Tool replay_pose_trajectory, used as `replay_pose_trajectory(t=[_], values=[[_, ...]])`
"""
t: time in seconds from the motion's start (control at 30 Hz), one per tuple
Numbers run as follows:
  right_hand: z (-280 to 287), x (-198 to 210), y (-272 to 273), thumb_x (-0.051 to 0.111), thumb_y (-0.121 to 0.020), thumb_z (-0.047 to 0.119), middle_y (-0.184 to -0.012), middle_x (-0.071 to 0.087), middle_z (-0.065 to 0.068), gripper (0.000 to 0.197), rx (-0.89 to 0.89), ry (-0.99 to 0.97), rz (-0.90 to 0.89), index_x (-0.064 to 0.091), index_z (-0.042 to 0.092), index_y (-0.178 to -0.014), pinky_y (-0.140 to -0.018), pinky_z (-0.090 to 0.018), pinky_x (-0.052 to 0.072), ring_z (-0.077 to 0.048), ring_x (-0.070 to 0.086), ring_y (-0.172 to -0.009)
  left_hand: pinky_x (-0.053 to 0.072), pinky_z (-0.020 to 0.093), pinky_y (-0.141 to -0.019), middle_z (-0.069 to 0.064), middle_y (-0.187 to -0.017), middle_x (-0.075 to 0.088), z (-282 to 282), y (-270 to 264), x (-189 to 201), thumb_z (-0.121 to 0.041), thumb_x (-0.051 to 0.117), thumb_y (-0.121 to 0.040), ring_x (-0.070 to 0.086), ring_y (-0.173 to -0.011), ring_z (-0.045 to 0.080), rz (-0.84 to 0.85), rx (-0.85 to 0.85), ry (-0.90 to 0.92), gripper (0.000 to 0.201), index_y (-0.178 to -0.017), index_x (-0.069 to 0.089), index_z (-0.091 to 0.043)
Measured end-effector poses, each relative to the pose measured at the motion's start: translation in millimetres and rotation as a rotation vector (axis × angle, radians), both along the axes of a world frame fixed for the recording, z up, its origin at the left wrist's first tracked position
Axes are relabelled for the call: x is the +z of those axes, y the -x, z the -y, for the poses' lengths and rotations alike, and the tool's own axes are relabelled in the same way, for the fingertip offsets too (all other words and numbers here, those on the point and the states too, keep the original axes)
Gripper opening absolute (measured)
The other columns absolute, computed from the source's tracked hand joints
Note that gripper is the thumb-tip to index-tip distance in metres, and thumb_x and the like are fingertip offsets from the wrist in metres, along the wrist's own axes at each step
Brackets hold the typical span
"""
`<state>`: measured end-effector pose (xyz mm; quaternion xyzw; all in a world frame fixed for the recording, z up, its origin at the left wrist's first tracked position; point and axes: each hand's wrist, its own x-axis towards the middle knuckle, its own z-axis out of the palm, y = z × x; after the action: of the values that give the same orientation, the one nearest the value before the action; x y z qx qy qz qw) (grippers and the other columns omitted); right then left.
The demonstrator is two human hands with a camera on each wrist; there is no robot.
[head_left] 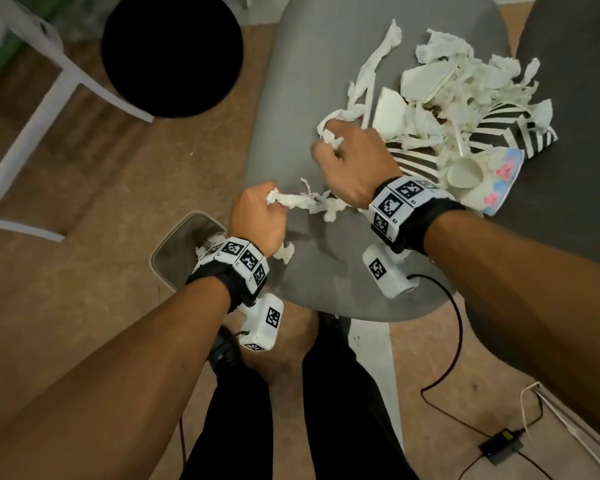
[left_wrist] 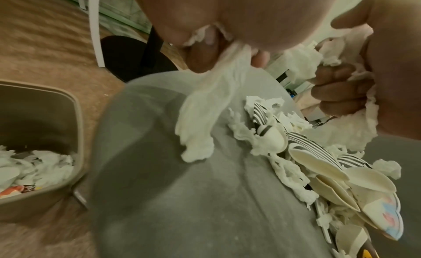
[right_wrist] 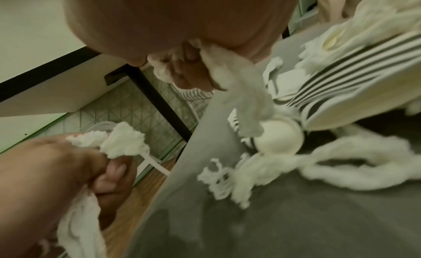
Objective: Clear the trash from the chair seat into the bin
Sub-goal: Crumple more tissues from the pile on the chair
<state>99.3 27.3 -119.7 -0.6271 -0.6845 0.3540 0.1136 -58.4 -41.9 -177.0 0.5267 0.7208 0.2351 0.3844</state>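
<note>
Both fists (head_left: 257, 216) (head_left: 354, 161) (tight grip) around tissue (head_left: 309, 202)

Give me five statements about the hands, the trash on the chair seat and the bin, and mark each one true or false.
1. The left hand grips a wad of white tissue. True.
2. The right hand is open and holds nothing. False: its fingers are curled round crumpled tissue too.
3. The bin is empty. False: white tissue and other scraps already lie in it.
4. The bin stands on the floor beside the grey chair seat, on the person's left. True.
5. The chair seat has been cleared. False: a pile of trash remains, with torn tissue, striped paper and a white spoon.
</note>
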Motion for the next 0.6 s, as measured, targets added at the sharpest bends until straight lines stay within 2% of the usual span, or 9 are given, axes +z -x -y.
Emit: replay_pose_trajectory(t=[0.03,0.1,0.2,0.27,0.33,0.37,0.43,0.5,0.6], values=[[3,-2,12,0.043,-0.098,0.034,-0.053,0.047,0.001,0.036,0.003,0.02,0.005,0.04,0.022,-0.064,-0.063,-0.031,0.033,-0.025,0.047,-0.058,0.041,0.049,-0.056,0.021,-0.06,0.051,4,8,0,-0.008,0.044,-0.069,0.044,-0.059,0.038,0.007,0.019,0.002,0.01,-0.062,0.049,-0.001],[9,-8,36,0.037,-0.103,0.036,-0.061,0.053,-0.008,0.047,0.03,0.072,0.026,0.035,0.021,-0.058,-0.069,-0.034,0.039,-0.034,0.052,-0.068,0.035,0.046,-0.052,0.018,-0.056,0.042,11,26,-2,-0.003,0.046,-0.069,0.034,-0.057,0.027,0.043,0.07,0.019,0.009,-0.06,0.043,-0.001],[20,-17,79,0.034,-0.105,0.034,-0.069,0.055,-0.015,0.047,0.077,0.166,0.026,0.04,0.018,-0.061,-0.07,-0.039,0.046,-0.038,0.056,-0.071,0.033,0.038,-0.052,0.02,-0.06,0.049,22,55,-3,-0.002,0.043,-0.071,0.038,-0.06,0.023,0.075,0.187,0.07,0.011,-0.064,0.05,0.003],[33,-24,112,0.034,-0.105,0.03,-0.079,0.06,-0.017,0.04,0.108,0.216,0.0,0.054,0.009,-0.077,-0.074,-0.041,0.048,-0.038,0.059,-0.077,0.039,0.036,-0.054,0.019,-0.064,0.058,31,81,-9,0.002,0.042,-0.079,0.045,-0.061,0.025,0.082,0.273,0.103,0.017,-0.069,0.056,0.003],[47,-34,145,0.035,-0.105,0.026,-0.091,0.063,-0.018,0.034,0.163,0.29,-0.038,0.057,0.0,-0.099,-0.078,-0.041,0.049,-0.036,0.062,-0.085,0.044,0.041,-0.062,0.017,-0.075,0.066,41,111,-21,0.0,0.044,-0.085,0.054,-0.067,0.028,0.064,0.343,0.144,0.02,-0.079,0.063,0.002],[55,-39,162,0.036,-0.105,0.026,-0.093,0.064,-0.017,0.033,0.188,0.338,-0.046,0.056,0.001,-0.101,-0.077,-0.038,0.048,-0.035,0.062,-0.088,0.043,0.039,-0.063,0.014,-0.079,0.068,46,127,-28,-0.003,0.046,-0.087,0.056,-0.071,0.028,0.045,0.369,0.167,0.02,-0.083,0.066,-0.001],[67,-55,192,0.037,-0.105,0.031,-0.092,0.063,-0.012,0.031,0.23,0.454,-0.011,0.055,0.008,-0.095,-0.075,-0.033,0.046,-0.032,0.063,-0.09,0.039,0.028,-0.061,0.007,-0.076,0.065,58,158,-44,-0.01,0.048,-0.088,0.057,-0.072,0.026,-0.003,0.409,0.21,0.018,-0.081,0.065,-0.008],[77,-78,217,0.042,-0.1,0.041,-0.094,0.066,-0.005,0.031,0.246,0.528,0.033,0.056,0.013,-0.098,-0.08,-0.035,0.053,-0.028,0.065,-0.088,0.035,0.019,-0.057,-0.003,-0.068,0.058,72,184,-61,-0.016,0.052,-0.089,0.054,-0.066,0.021,-0.008,0.45,0.239,0.012,-0.079,0.059,-0.013],[89,-113,241,0.05,-0.082,0.054,-0.113,0.07,-0.004,0.054,0.145,0.628,0.006,0.058,0.021,-0.124,-0.086,-0.04,0.057,-0.026,0.069,-0.099,0.038,0.024,-0.061,-0.004,-0.073,0.06,94,211,-83,-0.023,0.058,-0.09,0.058,-0.07,0.017,0.058,0.501,0.243,0.012,-0.088,0.06,-0.012]])
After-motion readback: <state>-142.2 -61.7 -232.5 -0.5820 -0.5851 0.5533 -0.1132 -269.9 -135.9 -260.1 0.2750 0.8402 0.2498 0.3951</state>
